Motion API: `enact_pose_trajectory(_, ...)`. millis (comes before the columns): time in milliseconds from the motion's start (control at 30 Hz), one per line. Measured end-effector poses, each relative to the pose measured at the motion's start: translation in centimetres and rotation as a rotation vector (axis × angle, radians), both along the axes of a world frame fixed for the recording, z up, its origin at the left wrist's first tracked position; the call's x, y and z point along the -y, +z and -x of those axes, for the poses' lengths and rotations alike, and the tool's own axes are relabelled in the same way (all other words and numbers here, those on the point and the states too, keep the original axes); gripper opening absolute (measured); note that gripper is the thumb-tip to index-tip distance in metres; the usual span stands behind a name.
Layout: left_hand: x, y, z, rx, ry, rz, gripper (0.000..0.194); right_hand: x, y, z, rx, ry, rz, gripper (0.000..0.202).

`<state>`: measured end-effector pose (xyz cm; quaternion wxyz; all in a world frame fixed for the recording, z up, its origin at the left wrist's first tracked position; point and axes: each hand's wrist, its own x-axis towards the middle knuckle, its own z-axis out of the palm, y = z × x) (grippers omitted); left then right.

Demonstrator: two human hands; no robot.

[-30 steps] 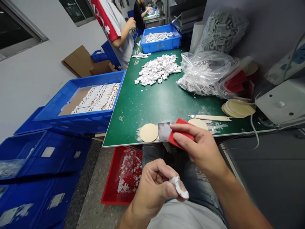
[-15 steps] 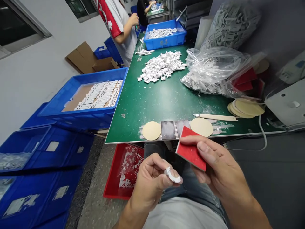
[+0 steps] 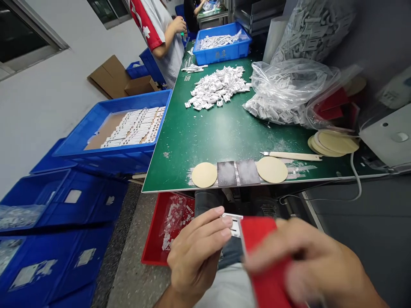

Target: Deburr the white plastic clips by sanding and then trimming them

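Note:
Below the table's front edge, my left hand (image 3: 201, 248) pinches a small white plastic part (image 3: 235, 224), which shows slots and a flat face. My right hand (image 3: 305, 256), smeared by motion, is closed on a red sanding pad (image 3: 259, 233). The pad's left edge is right beside the white part; whether they touch is hard to tell. On the table's front edge lie two pale round discs (image 3: 204, 175) (image 3: 272, 170) with two dark square pads (image 3: 226, 173) (image 3: 248, 172) between them.
A heap of white parts (image 3: 218, 87) lies on the green table (image 3: 189, 137), with a plastic bag (image 3: 282, 94) of parts and a knife (image 3: 293, 156) to its right. Blue bins (image 3: 112, 149) stand left, a red bin (image 3: 154, 252) below. A person (image 3: 163, 42) stands behind.
The white part has been turned and now shows its slotted face. My left hand has rotated, fingers uppermost. My right hand has brought the red pad down beside the part.

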<state>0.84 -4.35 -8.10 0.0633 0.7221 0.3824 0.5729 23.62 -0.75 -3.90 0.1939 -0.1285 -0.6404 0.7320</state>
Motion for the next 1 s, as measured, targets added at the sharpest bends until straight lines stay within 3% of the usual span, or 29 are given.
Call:
enact_pose_trajectory(67, 0.0, 0.1, -0.2, 0.002, 0.006, -0.003, 0.021, 0.2, 0.1, 0.2, 0.022, -0.121, -0.012, 0.059)
enact_pose_trajectory(200, 0.1, 0.0, -0.4, 0.047, 0.016, -0.005, 0.023, 0.5, 0.1, 0.8, -0.009, -0.227, -0.029, 0.045)
enact_pose_trajectory(300, 0.2, -0.1, -0.7, 0.135, 0.052, 0.044, 0.027, 0.4, 0.3, 1.2, 0.002, -0.69, 0.023, 0.025)
enact_pose_trajectory(333, 0.2, -0.1, -0.9, 0.179, 0.055, 0.066, 0.029, 0.4, 0.3, 1.4, -0.046, -0.772, 0.044, 0.024)
enact_pose_trajectory(433, 0.5, 0.1, -1.6, 0.37, -0.03, 0.156, 0.028, 0.2, 0.6, 1.9, -0.12, -0.637, 0.078, 0.019)
enact_pose_trajectory(467, 0.6, 0.2, -1.9, 0.448, -0.06, 0.202, 0.026, 0.1, 0.5, 2.1, -0.09, -0.68, 0.093, 0.018)
enact_pose_trajectory(533, 0.8, 0.5, -2.3, 0.597, -0.085, 0.292, 0.024, -0.1, 0.4, 2.5, -0.028, -0.93, 0.159, 0.017)
enact_pose_trajectory(567, 1.0, 0.5, -2.4, 0.649, -0.087, 0.331, 0.023, -0.2, 0.2, 2.7, -0.049, -0.98, 0.217, 0.018)
enact_pose_trajectory(667, 1.0, 0.6, -2.6, 0.74, -0.104, 0.385, 0.022, -0.3, -0.5, 3.4, -0.121, -0.684, 0.369, 0.027)
enact_pose_trajectory(700, 1.0, 0.6, -2.6, 0.754, -0.109, 0.391, 0.022, -0.4, -0.8, 3.5, -0.086, -0.67, 0.38, 0.029)
enact_pose_trajectory(833, 0.3, 0.9, -2.2, 0.744, -0.114, 0.402, 0.021, -0.7, -1.7, 3.5, 0.036, -1.016, 0.321, 0.028)
enact_pose_trajectory(1000, -0.3, 1.8, -1.6, 0.545, -0.09, 0.441, 0.023, 0.5, -1.6, 3.2, 0.007, -0.957, 0.381, 0.031)
